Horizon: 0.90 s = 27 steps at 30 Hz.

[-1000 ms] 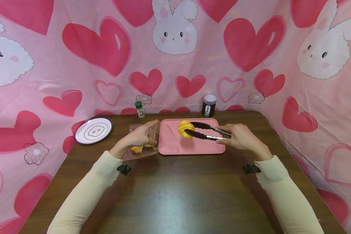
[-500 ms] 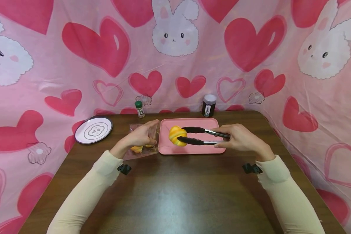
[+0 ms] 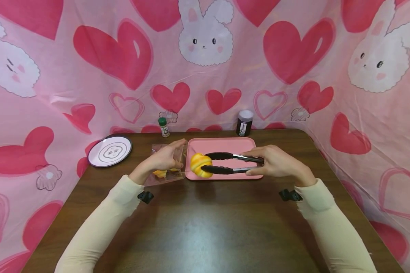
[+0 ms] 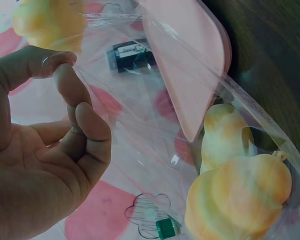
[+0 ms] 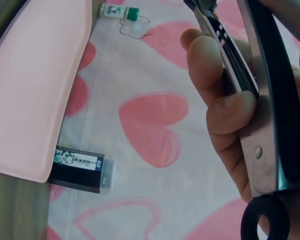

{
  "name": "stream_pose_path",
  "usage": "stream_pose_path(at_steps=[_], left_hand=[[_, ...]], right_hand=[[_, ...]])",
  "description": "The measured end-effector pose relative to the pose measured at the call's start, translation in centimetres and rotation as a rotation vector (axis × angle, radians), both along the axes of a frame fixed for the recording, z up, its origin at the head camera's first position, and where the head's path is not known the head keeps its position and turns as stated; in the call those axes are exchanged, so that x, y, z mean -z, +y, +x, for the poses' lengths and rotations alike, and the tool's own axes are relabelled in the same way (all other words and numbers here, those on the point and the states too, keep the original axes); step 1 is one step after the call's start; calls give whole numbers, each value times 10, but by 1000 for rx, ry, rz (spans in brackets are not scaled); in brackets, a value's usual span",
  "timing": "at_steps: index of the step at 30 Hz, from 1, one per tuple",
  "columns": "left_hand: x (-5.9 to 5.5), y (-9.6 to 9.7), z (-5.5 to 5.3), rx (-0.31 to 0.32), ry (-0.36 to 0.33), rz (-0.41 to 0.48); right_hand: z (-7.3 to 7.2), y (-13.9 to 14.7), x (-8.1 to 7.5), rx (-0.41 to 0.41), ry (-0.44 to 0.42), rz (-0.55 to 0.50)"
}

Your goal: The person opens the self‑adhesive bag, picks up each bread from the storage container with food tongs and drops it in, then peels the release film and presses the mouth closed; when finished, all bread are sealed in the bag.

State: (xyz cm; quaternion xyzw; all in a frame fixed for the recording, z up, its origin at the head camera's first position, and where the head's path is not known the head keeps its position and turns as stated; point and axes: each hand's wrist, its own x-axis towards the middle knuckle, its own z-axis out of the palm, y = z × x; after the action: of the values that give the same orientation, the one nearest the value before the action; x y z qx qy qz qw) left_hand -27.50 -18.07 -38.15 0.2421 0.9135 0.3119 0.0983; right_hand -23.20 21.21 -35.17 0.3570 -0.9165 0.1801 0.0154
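Note:
My left hand [image 3: 164,157] pinches the edge of a clear plastic bag [image 3: 155,181] between thumb and fingertips, so its mouth stands open toward the right. Inside the bag lie orange-yellow bread rolls [image 4: 240,195], partly covered by the hand in the head view. My right hand [image 3: 276,161] grips black-tipped metal tongs [image 3: 223,170]. Between the tongs' tips is a ridged yellow bread roll [image 3: 199,165], held above the left end of a pink tray [image 3: 235,146], close to the bag's mouth. The left wrist view catches that roll at its upper left, beyond my fingers.
Left of the bag, a white plate with a dark rim [image 3: 100,164] lies on the wooden table [image 3: 198,223]. Behind stand a green-capped shaker [image 3: 164,129] and a dark jar with a pale lid [image 3: 244,123]. A pink heart-patterned cloth [image 3: 212,76] hangs behind the table.
The right hand has brought the tongs and the roll leftward and slightly toward me, from above the tray's middle to near the bag's mouth. The left hand and bag stay in place.

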Motion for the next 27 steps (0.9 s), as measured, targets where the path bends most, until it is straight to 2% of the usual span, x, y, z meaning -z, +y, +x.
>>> stream_pose_path(at_steps=[7, 11, 18, 27], left_hand=[[-2, 1, 1, 0, -11, 5], [-2, 1, 1, 20, -5, -13], [-2, 0, 3, 38, -40, -12], [-1, 0, 5, 52, -51, -25]], right_hand=[[1, -5, -2, -9, -30, 1], [-1, -10, -1, 1, 1, 1], [-11, -24, 5, 9, 79, 23], [-11, -38, 4, 39, 109, 55]])
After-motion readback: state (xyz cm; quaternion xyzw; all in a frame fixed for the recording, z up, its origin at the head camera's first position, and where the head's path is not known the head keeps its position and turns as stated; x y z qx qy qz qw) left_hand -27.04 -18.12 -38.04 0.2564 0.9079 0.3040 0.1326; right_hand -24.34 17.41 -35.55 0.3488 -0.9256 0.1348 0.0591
